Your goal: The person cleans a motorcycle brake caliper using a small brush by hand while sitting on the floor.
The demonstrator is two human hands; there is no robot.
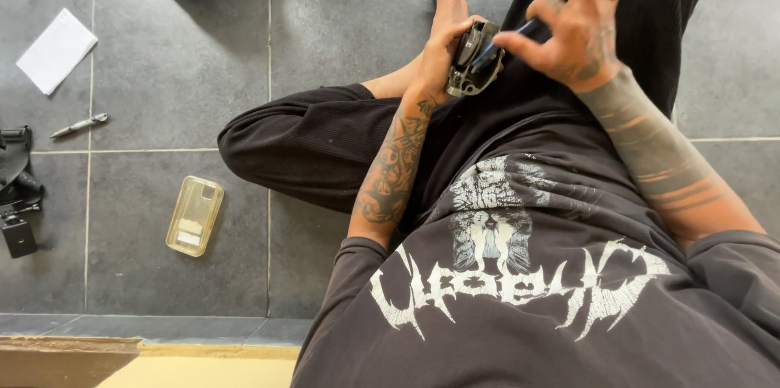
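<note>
Gripping a small dark grey device (474,59) w/ metal frame, left hand (443,34) wraps it; right hand (581,26) pinches a thin dark tool (532,26).

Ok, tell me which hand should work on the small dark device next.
Probably right: the right hand pinches the slim dark tool, tip on the small dark device; the left hand is busy gripping that device.

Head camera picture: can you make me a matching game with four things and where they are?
Things:
1. small dark device
2. thin dark tool
3. clear phone case
4. white paper

Places:
A. on the floor tiles, far corner
B. in the right hand
C. in the left hand
D. flat on the floor beside the bent knee

Pairs: 1-C, 2-B, 3-D, 4-A
</note>
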